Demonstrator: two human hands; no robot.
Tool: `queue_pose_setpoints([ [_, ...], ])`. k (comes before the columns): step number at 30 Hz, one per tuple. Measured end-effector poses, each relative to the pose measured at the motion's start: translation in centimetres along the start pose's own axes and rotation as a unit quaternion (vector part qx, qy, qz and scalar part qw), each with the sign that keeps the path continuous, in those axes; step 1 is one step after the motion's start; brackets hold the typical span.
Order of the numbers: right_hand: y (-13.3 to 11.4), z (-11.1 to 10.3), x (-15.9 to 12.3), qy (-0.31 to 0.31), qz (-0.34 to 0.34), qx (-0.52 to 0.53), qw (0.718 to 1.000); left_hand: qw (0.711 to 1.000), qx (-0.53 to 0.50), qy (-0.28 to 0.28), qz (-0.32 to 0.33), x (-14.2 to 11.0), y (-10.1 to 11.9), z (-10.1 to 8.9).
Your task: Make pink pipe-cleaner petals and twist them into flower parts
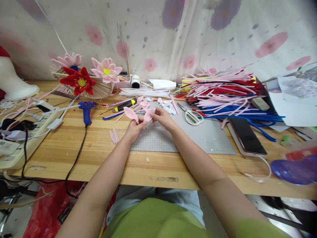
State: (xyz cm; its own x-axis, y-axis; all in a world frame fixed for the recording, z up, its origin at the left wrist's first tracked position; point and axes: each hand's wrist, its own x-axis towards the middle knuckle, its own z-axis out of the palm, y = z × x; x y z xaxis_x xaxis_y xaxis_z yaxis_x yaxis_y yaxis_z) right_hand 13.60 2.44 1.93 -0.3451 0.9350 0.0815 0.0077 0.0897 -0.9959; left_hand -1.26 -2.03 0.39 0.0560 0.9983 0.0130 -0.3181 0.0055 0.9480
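Note:
My left hand (135,129) is closed on the lower end of a pink pipe-cleaner petal (130,113), whose broad part sticks up to the left. Pinched in my right hand (161,118) is a second pink petal (149,114), close beside the first. Both hands are above the grey cutting mat (158,142), nearly touching. Behind them more pink petals (143,105) and several white petals (167,106) lie on the mat. Two or so pink strips (114,136) rest on the wood left of my left hand.
Scissors (193,116) lie right of my hands. A blue glue gun (86,110) stands at left, near a yellow-black utility knife (125,104) and finished flowers (80,81). Piled pipe cleaners (223,89) fill the back right, and a phone (247,135) lies in front.

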Motion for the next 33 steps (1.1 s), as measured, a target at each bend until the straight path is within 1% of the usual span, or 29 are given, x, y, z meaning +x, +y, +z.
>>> queue_pose_setpoints([
  [6, 0.9, 0.3, 0.2, 0.051, -0.014, -0.126, 0.991, 0.999, 0.036, -0.004, 0.022, 0.1, -0.4, -0.3],
  [9, 0.9, 0.2, 0.1, 0.056, -0.011, -0.147, 0.987, 0.998, 0.051, -0.008, 0.025, 0.1, -0.4, -0.3],
  [14, 0.6, -0.4, 0.2, 0.039, -0.010, -0.119, 0.992, 0.995, 0.097, 0.004, 0.026, 0.0, 0.0, 0.1],
  [18, 0.7, -0.7, 0.3, 0.054, -0.020, -0.138, 0.989, 0.991, 0.129, 0.020, 0.027, -0.1, 0.1, 0.4],
  [22, 0.9, -0.7, 0.3, 0.044, -0.008, -0.138, 0.989, 0.988, 0.148, 0.023, 0.037, 0.0, -0.2, 0.3],
  [25, 0.7, -0.6, 0.2, 0.047, 0.001, -0.139, 0.989, 0.986, 0.160, 0.031, 0.041, 0.0, -0.3, 0.3],
  [29, 0.2, -0.4, 0.0, 0.039, 0.019, -0.074, 0.996, 0.986, 0.157, 0.043, 0.040, -0.1, -0.2, 0.4],
  [33, -0.1, -0.1, -0.1, 0.035, 0.033, -0.013, 0.999, 0.987, 0.148, 0.039, 0.039, -0.1, -0.1, 0.4],
])
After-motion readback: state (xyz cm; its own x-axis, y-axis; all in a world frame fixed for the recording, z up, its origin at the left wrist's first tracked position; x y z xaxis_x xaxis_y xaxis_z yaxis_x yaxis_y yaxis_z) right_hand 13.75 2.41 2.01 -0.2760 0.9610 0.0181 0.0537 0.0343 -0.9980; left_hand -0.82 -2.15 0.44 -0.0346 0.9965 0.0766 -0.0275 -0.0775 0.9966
